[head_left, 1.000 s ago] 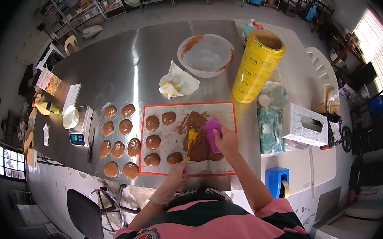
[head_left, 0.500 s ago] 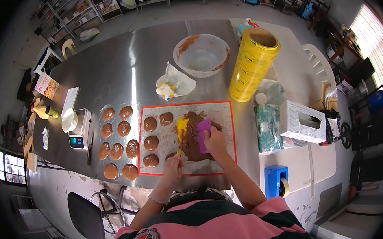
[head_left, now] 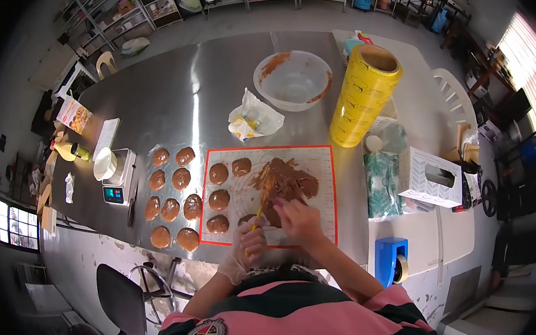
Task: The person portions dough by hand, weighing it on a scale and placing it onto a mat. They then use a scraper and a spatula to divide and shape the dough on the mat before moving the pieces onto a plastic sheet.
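Note:
My left hand point(head_left: 249, 240), in a clear glove, is closed around the handle of a yellow spatula point(head_left: 260, 214), whose brown-smeared blade touches the spread brown mixture point(head_left: 301, 179) on the red-edged mat point(head_left: 333, 204). Just right of it, my bare right hand point(head_left: 301, 222) is closed on the purple scraper point(head_left: 279, 203), blurred and seen nearly edge-on at the lower part of the mixture. Several round brown portions point(head_left: 219, 199) lie on the mat's left side, one partly hidden by my left hand. More portions point(head_left: 181, 179) sit on clear film to the left.
Beyond the mat stand a smeared bowl point(head_left: 292, 81), a crumpled wrapper point(head_left: 254, 117) and a tall yellow film roll point(head_left: 367, 96). A scale point(head_left: 119, 178) is at the left. A tissue box point(head_left: 431, 177), green pack point(head_left: 383, 186) and blue tape dispenser point(head_left: 390, 260) are at the right.
The spatula's blade has gone from yellow to brown-smeared and tilts more to the right. My right hand has moved down, and the scraper has turned nearly edge-on. The whole view has shifted slightly.

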{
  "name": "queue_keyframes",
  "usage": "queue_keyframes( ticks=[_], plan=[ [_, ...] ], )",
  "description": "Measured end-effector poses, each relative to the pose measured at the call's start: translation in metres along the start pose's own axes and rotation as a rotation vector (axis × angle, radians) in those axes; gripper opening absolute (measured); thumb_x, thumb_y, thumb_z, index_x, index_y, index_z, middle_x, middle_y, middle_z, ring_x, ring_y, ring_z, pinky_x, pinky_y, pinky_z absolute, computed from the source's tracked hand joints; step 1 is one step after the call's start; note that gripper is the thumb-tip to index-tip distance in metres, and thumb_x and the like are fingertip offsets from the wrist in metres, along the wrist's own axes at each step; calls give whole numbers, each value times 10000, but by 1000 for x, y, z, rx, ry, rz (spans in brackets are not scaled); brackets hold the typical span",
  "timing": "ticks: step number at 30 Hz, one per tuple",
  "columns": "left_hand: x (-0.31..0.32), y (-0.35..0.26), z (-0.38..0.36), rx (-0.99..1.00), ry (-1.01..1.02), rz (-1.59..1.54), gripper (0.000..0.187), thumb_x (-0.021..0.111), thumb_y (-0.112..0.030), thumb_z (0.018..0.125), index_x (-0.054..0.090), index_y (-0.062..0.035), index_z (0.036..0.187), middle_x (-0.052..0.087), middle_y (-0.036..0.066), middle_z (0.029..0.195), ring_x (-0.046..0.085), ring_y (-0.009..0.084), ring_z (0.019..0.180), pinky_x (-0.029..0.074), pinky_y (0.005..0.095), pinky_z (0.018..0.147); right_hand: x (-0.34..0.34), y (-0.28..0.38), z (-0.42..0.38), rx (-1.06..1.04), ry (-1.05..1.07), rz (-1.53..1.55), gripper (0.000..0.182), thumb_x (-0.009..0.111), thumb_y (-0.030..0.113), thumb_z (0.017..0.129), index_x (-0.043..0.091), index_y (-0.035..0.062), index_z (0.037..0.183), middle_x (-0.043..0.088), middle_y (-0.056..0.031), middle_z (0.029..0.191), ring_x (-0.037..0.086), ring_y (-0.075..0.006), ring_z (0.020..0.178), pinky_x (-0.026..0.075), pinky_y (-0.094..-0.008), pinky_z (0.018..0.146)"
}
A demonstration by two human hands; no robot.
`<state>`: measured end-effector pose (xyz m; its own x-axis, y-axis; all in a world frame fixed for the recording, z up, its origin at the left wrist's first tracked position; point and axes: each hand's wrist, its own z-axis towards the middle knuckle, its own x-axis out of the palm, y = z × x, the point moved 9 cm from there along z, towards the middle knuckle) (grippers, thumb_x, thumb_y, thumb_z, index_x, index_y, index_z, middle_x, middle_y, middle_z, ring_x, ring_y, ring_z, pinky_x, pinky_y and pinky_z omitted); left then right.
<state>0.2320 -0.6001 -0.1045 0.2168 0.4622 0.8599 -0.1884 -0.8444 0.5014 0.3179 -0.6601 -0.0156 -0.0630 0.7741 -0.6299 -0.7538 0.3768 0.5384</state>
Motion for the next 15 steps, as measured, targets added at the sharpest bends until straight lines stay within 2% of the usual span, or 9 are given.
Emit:
queue_keyframes(
  ticks=[3,6,8,12,14,15],
  plan=[
    [-1,14,4,-106,3,58,236,269,-217,934,431,-104,806,356,-29,429,334,56,316,257,200,315,9,-2,-3,-45,-18,-51,106,583,168,798,596,84,861,529,-45,656,564,-202,510,437,-324,427],
    [-12,12,0,-107,-54,149,273,246,-250,942,423,-104,792,359,-24,427,318,63,311,251,209,309,17,-32,3,29,-34,-189,113,575,165,804,592,72,866,543,-66,659,566,-231,529,439,-336,433],
    [-9,11,1,-68,-12,162,292,236,-265,947,418,-109,781,344,-26,423,295,70,307,245,217,309,8,-51,7,152,-103,-41,114,553,167,817,575,59,848,558,-96,662,562,-269,539,442,-362,445],
    [-16,9,2,-63,-61,197,303,231,-276,951,424,-115,783,325,-32,420,285,73,305,250,219,319,2,-61,4,275,-43,6,140,534,188,831,555,52,806,563,-119,658,553,-308,538,445,-383,462],
    [-38,4,1,-71,-244,292,298,229,-275,952,423,-120,787,315,-36,419,287,68,307,259,218,328,16,-63,-2,292,26,-8,171,531,207,832,542,47,772,570,-135,653,558,-333,559,447,-416,492],
    [-38,5,1,-72,-244,293,298,229,-275,952,423,-120,787,315,-36,419,287,68,307,259,218,328,21,-69,-5,294,26,-8,171,531,207,832,542,47,772,570,-135,653,558,-333,559,447,-416,492]
  ],
)
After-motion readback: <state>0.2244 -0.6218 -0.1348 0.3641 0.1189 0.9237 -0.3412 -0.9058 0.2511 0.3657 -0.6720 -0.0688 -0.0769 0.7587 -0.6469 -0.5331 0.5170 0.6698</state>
